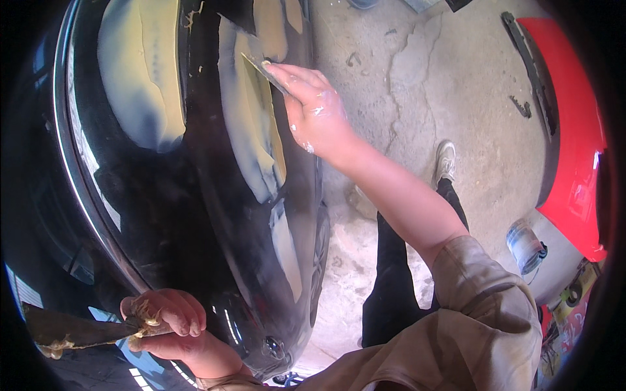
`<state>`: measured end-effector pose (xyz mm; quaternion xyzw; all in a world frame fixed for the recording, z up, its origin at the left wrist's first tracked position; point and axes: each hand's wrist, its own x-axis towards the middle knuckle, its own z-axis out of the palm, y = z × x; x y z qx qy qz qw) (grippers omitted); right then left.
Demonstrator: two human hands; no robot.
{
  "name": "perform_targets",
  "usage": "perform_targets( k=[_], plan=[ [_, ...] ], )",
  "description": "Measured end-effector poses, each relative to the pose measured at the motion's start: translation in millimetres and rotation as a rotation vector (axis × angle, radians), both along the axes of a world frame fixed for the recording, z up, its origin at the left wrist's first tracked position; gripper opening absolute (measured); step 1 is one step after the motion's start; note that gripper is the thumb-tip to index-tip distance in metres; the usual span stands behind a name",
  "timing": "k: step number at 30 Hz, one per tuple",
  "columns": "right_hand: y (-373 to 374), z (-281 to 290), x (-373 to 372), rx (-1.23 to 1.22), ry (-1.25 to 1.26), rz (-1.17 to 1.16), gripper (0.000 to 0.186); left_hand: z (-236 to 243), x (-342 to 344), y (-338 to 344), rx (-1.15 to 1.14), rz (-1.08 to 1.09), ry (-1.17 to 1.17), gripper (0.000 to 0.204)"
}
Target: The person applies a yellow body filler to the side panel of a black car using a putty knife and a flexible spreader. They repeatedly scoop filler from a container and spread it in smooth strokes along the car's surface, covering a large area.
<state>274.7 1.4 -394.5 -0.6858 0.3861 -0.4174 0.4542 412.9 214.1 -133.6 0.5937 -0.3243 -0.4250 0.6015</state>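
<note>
My right hand [318, 114], dotted with white smears, is closed on a thin putty spreader [264, 70]. The spreader's edge lies against a long strip of yellowish body filler [244, 124] on the side of a black car [195, 215]. At the lower left, my left hand [171, 319] grips a dark flat putty knife [78, 330]; lumps of filler stick to its blade and to my fingers. A wider filler patch [140, 72] covers the panel further left. More patches sit beyond my right hand, and a pale strip [285, 251] shows lower on the side.
A chrome trim line [98, 221] curves along the car at left. To the right is a concrete floor [365, 85] with cracks. A red car panel [574, 130] stands at the far right, with a smeared bucket [525, 247] near it.
</note>
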Motion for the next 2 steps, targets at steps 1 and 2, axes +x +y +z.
perform_targets(
  k=[1,2],
  plan=[
    [3.1,-1.7,-0.8,-0.002,0.0,0.005,0.052,0.5,0.3,0.0,-0.01,0.015,0.019,0.051],
    [6.6,-3.2,-2.5,0.009,0.017,0.03,0.054,0.1,-0.2,0.1,0.006,0.0,-0.011,0.051]
  ],
)
